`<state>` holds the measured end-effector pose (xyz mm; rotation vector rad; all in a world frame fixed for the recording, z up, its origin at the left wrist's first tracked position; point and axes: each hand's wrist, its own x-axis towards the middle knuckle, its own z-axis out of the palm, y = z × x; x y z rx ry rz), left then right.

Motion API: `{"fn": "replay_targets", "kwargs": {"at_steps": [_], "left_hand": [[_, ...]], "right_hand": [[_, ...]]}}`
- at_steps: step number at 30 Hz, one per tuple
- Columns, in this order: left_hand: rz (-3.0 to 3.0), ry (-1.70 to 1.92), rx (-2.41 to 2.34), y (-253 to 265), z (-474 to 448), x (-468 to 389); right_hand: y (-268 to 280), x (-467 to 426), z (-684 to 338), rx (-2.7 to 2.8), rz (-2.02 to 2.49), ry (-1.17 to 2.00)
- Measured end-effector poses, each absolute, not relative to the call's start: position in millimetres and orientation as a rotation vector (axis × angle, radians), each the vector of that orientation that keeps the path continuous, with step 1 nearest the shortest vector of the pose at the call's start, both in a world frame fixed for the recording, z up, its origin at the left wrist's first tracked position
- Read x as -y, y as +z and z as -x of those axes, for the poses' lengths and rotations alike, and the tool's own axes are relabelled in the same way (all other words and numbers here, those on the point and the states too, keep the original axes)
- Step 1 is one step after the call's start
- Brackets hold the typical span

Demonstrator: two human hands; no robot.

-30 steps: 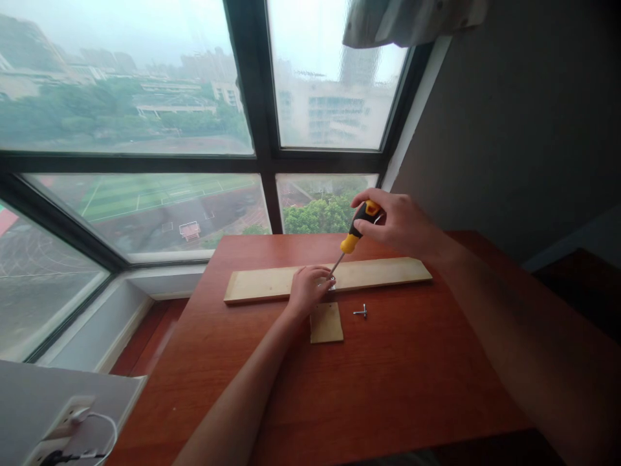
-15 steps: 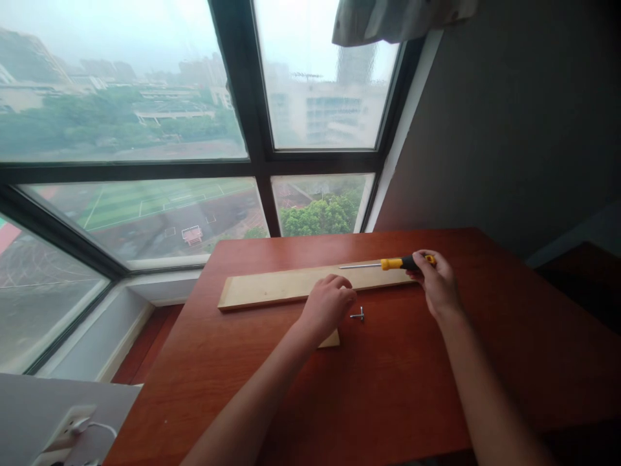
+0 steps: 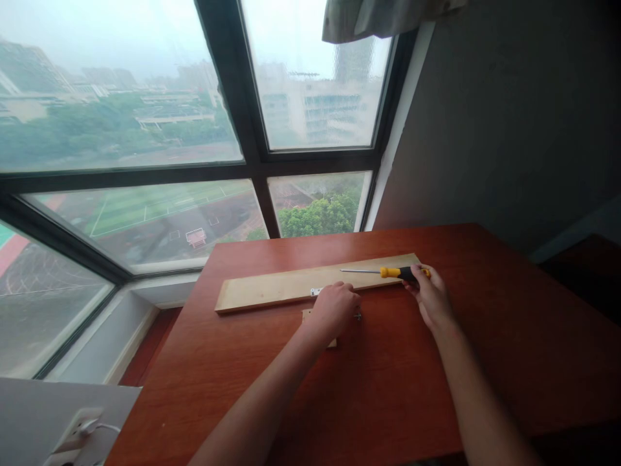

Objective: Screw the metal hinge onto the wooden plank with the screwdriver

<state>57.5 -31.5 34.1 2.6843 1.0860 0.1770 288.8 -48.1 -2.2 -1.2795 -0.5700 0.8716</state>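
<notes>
My right hand [image 3: 429, 294] is closed round the black and yellow handle of a screwdriver [image 3: 391, 272], whose shaft points left above the long board [image 3: 272, 288]. My left hand [image 3: 337, 307] is bent down over the table, fingers curled together beside some small metal screws [image 3: 358, 316]. Its fingertips are hidden, so whatever they pinch cannot be made out. A small white metal plate with holes [image 3: 316, 292] shows at the board's near edge, just beyond the left hand. Under the left wrist lies a short wooden piece [image 3: 307, 315], mostly covered.
All of this is on a reddish-brown table [image 3: 388, 388]. Large windows with dark frames [image 3: 262, 169] rise behind it, and a grey wall [image 3: 495, 129] stands to the right. At the lower left a plug sits in a wall socket [image 3: 80, 427].
My left hand has moved slightly right and down onto the screws, uncovering the white metal plate and part of the short wooden piece. The right hand still holds the screwdriver, nearly unmoved.
</notes>
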Motion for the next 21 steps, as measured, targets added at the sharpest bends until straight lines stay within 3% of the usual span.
{"fn": "replay_targets", "kwargs": {"at_steps": [8,21], "left_hand": [[-2.672,0.147,-1.124,38.0,-49.8,35.1],[-2.288,0.689,-1.445,41.0,36.9,8.1]], "right_hand": [[-4.8,48.0,-288.4,0.544,1.274,0.890],[-3.7,50.5,-284.1,0.531,1.190,0.942]]}}
